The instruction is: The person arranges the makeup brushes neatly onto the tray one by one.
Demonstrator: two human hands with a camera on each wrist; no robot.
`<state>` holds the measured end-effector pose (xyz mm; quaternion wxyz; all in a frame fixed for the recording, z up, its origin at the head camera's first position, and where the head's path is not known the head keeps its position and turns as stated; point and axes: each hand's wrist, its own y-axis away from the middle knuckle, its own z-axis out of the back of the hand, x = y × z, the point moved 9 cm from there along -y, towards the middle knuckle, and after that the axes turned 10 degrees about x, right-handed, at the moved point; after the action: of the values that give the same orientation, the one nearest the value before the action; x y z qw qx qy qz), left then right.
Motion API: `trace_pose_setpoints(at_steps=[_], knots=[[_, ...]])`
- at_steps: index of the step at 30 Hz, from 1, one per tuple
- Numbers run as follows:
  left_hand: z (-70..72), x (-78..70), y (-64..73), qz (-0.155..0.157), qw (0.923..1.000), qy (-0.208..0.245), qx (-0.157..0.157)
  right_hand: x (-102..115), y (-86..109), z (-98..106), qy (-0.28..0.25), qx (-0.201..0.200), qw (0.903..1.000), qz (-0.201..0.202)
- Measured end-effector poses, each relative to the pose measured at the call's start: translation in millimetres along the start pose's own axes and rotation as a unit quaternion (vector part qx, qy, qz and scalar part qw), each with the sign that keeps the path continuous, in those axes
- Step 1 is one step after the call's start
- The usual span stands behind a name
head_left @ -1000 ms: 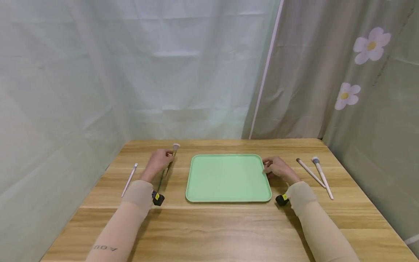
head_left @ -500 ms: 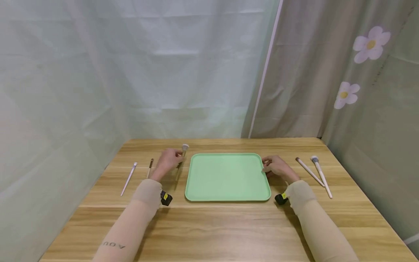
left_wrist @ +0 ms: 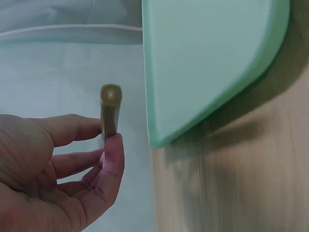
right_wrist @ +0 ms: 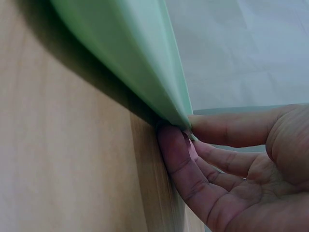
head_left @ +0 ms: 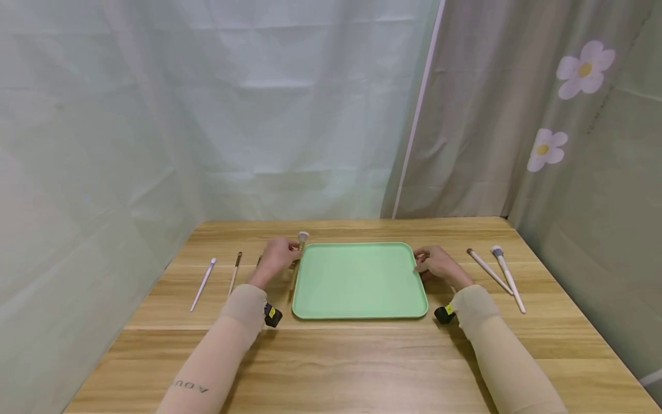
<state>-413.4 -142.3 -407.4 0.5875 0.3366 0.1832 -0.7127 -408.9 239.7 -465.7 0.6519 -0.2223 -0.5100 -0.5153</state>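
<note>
In the head view my left hand (head_left: 276, 256) pinches a makeup brush (head_left: 303, 236) with pale bristles and a golden-brown handle. The brush stands beside the left rim of a light green tray (head_left: 362, 282), bristles toward the back. Seen from the left wrist, the thumb and fingers (left_wrist: 114, 154) grip the handle (left_wrist: 111, 108), whose butt end faces the camera. My right hand (head_left: 437, 264) holds the tray's right rim. In the right wrist view the thumb lies on the rim's upper side, and a fingertip (right_wrist: 174, 145) tucks under the tray edge (right_wrist: 159, 92).
Left on the wooden table (head_left: 331, 368) lie a lilac makeup brush (head_left: 203, 286) and a dark-tipped one (head_left: 235, 273); another dark tip (head_left: 259, 260) shows behind the left hand. Two white-handled brushes (head_left: 488, 270) lie at the right. Curtains (head_left: 300, 115) close off the back and sides.
My left hand has moved right with the makeup brush, from among the left brushes to the tray's left rim, uncovering the dark-tipped brush. The right hand stays at the tray rim.
</note>
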Motion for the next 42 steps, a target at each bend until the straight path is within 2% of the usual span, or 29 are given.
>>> trace_pose_setpoints(at_steps=[11,25,42], knots=[[-14.6,1.0,-0.1,0.026,0.9985,0.042,0.025,0.2,-1.6,-0.6,-0.002,0.001,1.0000,-0.003],[-25.2,-2.8,-4.8,0.010,0.9996,0.001,0.027,2.5,-3.4,-1.1,0.004,0.005,1.0000,0.001],[-35.7,2.4,-9.7,0.030,0.9988,-0.022,0.032,-3.0,-3.2,0.0,0.009,-0.002,0.9999,-0.008]])
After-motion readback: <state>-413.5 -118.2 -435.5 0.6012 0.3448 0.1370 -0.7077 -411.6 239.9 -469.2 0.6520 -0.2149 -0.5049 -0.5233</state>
